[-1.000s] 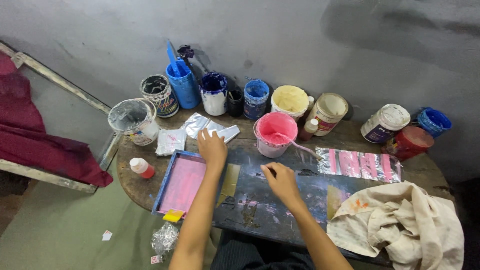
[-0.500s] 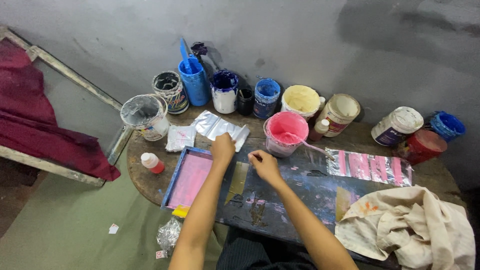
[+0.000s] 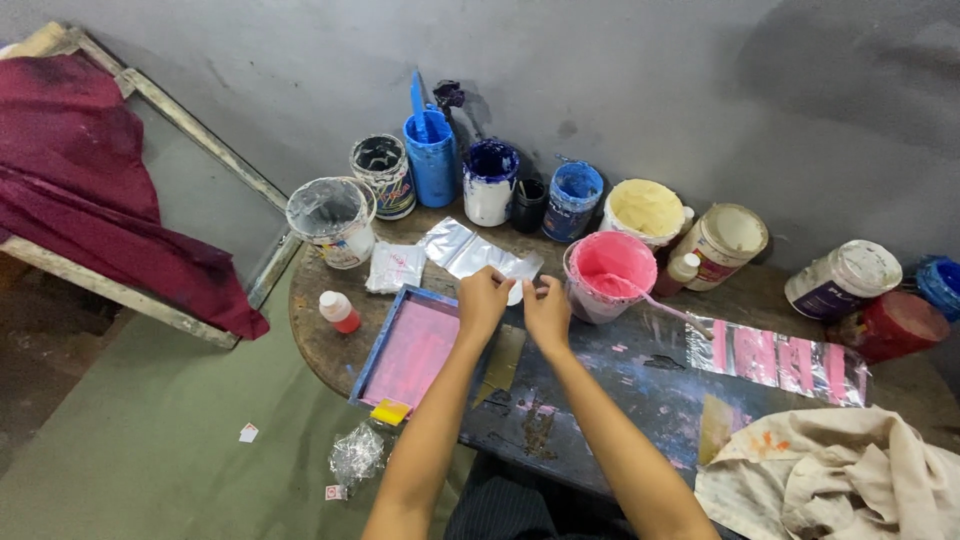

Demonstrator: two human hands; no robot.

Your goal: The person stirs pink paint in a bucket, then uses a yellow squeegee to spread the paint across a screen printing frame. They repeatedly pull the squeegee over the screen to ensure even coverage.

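Nearest, a stained cloth (image 3: 850,480) runs off the frame's bottom corner, right of the pink tub (image 3: 610,275). Both forearms reach up the dark table (image 3: 600,400). The left hand (image 3: 484,300) and right hand (image 3: 546,312) meet just left of the pink tub, each grip pinched on a small white piece (image 3: 515,293); fingers hide most of it, so its kind is unclear. A pink screen (image 3: 415,350) lies left of them. Behind the tub, paint pots (image 3: 490,180) line the wall.
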